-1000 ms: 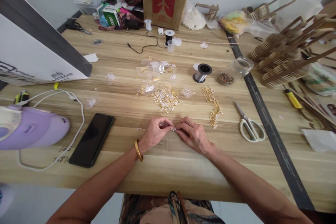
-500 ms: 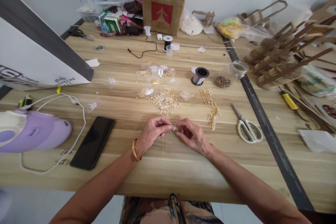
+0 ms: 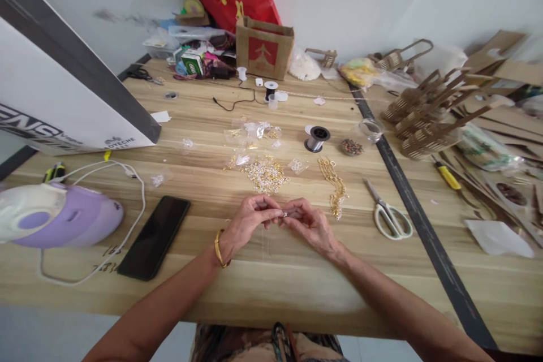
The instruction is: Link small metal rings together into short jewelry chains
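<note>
My left hand (image 3: pixel 253 219) and my right hand (image 3: pixel 310 225) meet fingertip to fingertip above the table, both pinched closed. Between them is a tiny shiny bead piece (image 3: pixel 284 214), mostly covered by the fingers. Thin clear thread (image 3: pixel 263 244) hangs below the left fingers. Just beyond my hands lies a loose pile of gold and clear beads (image 3: pixel 266 175). Gold chains (image 3: pixel 335 186) lie to the right of that pile, with a small bag of rings (image 3: pixel 297 166) between them.
White-handled scissors (image 3: pixel 391 219) lie to the right, a black phone (image 3: pixel 154 237) to the left. Farther back stand a wire spool (image 3: pixel 317 138) and a tipped jar of beads (image 3: pixel 368 132). A white box (image 3: pixel 80 96) and a purple device (image 3: pixel 80 215) occupy the left side.
The fingertips of both hands have drawn closer together, covering more of the small piece. My view has tilted up slightly, so the scene sits lower in the picture.
</note>
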